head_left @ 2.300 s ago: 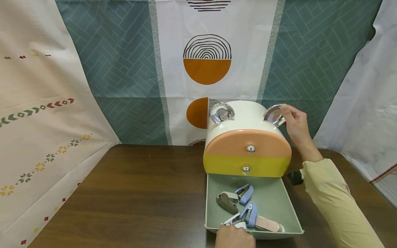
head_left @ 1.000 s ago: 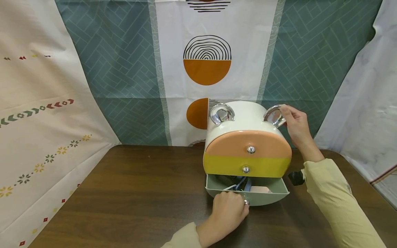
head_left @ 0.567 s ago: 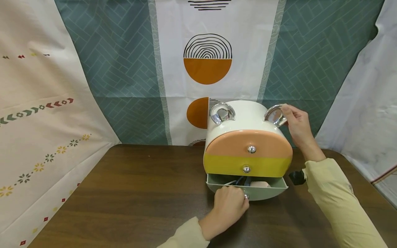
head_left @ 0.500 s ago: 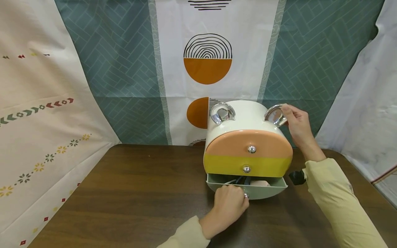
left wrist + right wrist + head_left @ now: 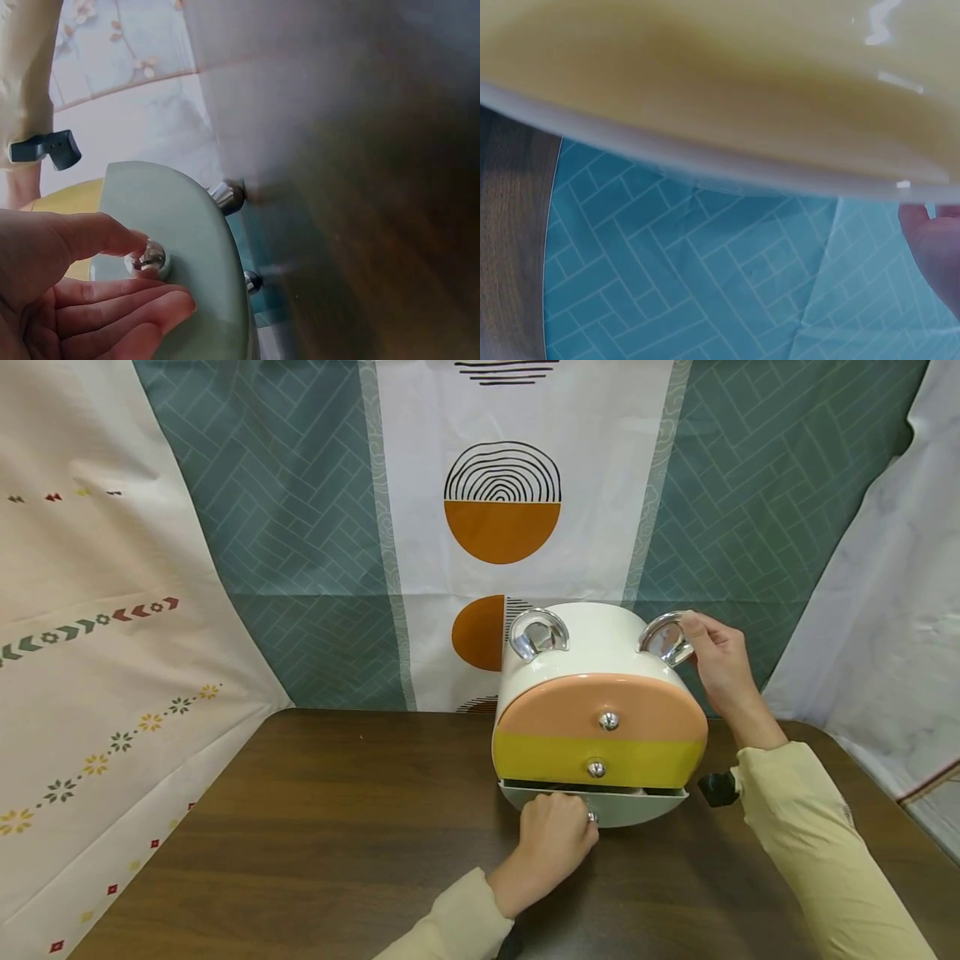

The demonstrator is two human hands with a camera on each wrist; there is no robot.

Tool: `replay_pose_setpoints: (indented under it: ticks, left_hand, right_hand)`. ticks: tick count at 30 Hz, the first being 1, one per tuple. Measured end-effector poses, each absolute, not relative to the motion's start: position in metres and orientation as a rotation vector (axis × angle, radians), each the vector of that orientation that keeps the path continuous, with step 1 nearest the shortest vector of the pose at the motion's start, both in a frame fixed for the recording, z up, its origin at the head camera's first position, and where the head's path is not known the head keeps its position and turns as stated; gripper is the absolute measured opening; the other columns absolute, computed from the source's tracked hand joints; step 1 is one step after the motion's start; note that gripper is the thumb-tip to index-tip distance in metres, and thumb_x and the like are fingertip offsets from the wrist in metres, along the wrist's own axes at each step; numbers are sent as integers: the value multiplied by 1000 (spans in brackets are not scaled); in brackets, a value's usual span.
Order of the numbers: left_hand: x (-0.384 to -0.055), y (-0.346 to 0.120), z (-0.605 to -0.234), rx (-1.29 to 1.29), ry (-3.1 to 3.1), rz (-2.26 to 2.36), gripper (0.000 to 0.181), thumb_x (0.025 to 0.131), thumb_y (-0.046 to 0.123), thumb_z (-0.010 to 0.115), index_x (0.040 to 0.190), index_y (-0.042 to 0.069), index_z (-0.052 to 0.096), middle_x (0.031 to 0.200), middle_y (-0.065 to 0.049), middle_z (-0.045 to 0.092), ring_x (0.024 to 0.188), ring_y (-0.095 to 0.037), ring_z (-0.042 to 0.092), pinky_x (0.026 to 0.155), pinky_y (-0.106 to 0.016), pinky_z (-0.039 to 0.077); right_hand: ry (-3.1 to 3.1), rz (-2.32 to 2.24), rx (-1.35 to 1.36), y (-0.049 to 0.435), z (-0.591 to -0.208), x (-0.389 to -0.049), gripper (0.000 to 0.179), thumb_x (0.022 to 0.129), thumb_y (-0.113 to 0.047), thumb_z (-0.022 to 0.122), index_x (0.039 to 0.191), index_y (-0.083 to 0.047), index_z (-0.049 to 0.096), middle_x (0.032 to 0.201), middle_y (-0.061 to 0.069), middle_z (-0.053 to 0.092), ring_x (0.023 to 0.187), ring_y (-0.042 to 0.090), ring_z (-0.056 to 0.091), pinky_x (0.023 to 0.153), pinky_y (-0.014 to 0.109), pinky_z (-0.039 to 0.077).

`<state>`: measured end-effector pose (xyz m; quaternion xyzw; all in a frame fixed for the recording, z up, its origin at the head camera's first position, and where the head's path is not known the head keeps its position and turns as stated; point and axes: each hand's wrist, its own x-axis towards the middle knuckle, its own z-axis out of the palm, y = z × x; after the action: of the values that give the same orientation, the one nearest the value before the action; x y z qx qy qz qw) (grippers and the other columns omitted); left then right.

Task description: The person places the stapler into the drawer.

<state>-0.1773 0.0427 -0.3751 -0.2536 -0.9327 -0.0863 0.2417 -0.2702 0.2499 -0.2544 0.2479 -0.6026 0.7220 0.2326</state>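
A rounded cabinet with a white body (image 5: 592, 639) stands on the table, its orange drawer (image 5: 555, 714) and yellow drawer (image 5: 540, 758) closed. Below them the green drawer (image 5: 637, 808) juts out slightly, with a narrow dark gap along its top. My left hand (image 5: 553, 839) is at its front; the left wrist view shows thumb and fingers pinching the small metal knob (image 5: 152, 259). My right hand (image 5: 720, 668) grips the chrome ear-shaped handle (image 5: 660, 639) at the cabinet's top right. The drawer's contents are almost wholly hidden.
Another chrome ear (image 5: 538, 635) sits at the cabinet's top left. Short metal feet (image 5: 225, 196) hold the cabinet off the brown table (image 5: 337, 827). Patterned cloth (image 5: 315, 527) hangs behind and at both sides. A black device (image 5: 717, 789) is on the right wrist.
The green drawer has slid inward from far out to nearly closed, pushed by my left hand on its knob. The staplers inside have gone out of sight. My right hand has stayed put.
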Motion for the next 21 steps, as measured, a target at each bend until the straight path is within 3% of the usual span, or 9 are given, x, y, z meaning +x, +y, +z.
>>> replay_pose_setpoints:
  ticks: [12,21]
  left_hand:
    - [-187,43,-374,-673,-2533,-288,52,71,19,67,48,20,20,51,9,10,43,-7,15,33,-21,12]
    - [-190,43,-373,-676,-2573,-302,52,73,21,66,47,20,22,50,9,12,41,-7,19,32,-22,15]
  right_hand:
    - [-1675,1994,682,250,-254,-270,24,92,-15,50,80,-5,68,72,-1,61,70,8,55,67,18,45]
    - [-1678,1994,692,252,-254,-271,25,93,-15,49,79,-8,69,72,0,61,70,8,55,67,18,46]
